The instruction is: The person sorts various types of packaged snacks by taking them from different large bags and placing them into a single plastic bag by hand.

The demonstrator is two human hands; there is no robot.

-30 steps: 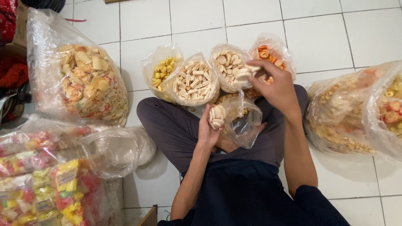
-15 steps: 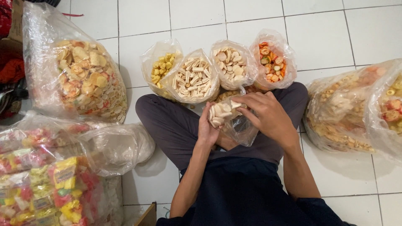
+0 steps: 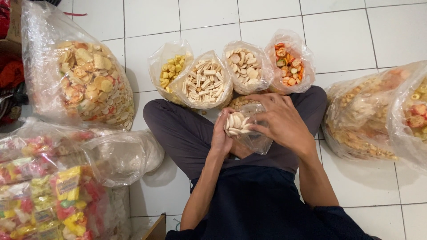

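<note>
A white tiled floor (image 3: 338,40) is carrying everything, and the person is sitting cross-legged on it in grey trousers. The biggest thing, a tall clear sack of mixed pale and orange crackers (image 3: 84,84), is standing at the left, with a heap of bright wrapped sweets in plastic (image 3: 49,195) lying below it. Two large sacks of snacks (image 3: 378,115) are leaning at the right edge. Four open bags are standing in a row just beyond the knees: yellow pieces (image 3: 171,69), pale sticks (image 3: 205,82), round beige slices (image 3: 245,66) and orange-and-green rings (image 3: 289,64). Over the lap, the left hand (image 3: 221,135) is cupping a small clear bag (image 3: 249,133) from the side, while the right hand (image 3: 282,122) is gripping its top. Inside it, white oval crackers (image 3: 236,123) are lying bunched against the left palm.
</note>
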